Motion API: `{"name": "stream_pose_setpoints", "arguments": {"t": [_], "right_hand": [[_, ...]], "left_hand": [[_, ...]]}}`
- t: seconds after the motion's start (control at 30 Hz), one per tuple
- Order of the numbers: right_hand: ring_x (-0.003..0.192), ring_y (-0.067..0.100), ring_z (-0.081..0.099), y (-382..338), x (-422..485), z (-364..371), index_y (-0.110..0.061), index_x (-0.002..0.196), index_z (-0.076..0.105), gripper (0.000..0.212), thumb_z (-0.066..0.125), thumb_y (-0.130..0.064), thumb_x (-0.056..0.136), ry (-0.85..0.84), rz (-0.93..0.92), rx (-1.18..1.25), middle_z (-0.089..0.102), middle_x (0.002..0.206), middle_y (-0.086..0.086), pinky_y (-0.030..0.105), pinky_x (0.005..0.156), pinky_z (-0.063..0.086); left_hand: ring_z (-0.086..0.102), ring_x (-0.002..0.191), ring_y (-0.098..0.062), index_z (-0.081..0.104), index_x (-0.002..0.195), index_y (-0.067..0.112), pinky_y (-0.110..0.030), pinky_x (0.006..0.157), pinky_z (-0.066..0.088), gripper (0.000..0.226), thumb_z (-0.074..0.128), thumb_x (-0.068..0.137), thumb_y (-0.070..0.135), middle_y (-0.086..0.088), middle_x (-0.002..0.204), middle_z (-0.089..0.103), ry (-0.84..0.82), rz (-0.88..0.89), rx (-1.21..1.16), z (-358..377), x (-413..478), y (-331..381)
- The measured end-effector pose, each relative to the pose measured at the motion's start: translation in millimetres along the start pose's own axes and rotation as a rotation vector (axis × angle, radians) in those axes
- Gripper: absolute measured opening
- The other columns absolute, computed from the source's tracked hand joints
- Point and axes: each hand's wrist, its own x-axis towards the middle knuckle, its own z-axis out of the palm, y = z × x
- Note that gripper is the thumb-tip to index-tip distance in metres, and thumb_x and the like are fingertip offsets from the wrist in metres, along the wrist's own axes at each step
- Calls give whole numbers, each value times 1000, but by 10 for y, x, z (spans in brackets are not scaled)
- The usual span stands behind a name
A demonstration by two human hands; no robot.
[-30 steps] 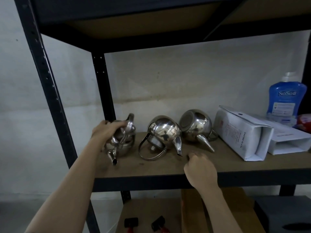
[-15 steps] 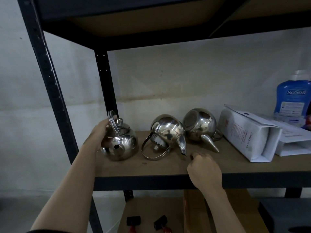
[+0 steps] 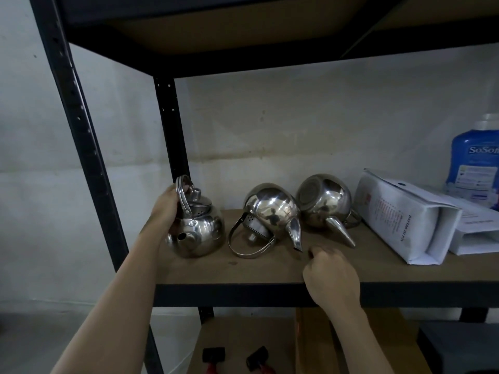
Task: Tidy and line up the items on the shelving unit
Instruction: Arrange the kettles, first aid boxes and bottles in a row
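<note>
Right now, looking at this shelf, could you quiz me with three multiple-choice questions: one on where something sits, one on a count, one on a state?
1. Where is the blue plastic bottle?
A. Far right
B. Far left
C. Floor

2. How many shiny steel teapots?
A. One
B. Three
C. Five

3. The leftmost steel teapot is:
A. Upside down
B. On its side
C. Upright

Answers:
1 A, it stands behind the white boxes.
2 B, three sit on the wooden shelf board.
3 C, lid on top, with the left hand gripping its handle; the right hand rests on the board.
</note>
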Motion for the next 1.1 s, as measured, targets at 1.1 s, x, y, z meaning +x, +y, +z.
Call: {"name": "stream_pose_setpoints", "arguments": {"t": [1.1], "right_hand": [[105, 14, 54, -35, 1, -42, -14, 119, 57, 30, 42, -19, 94, -27, 8, 2, 59, 116, 2, 24, 87, 42]], "left_hand": [[56, 101, -23, 56, 107, 31, -36, 89, 43, 35, 49, 91, 0, -9, 112, 62, -164, 195, 165, -172, 122, -257]]}}
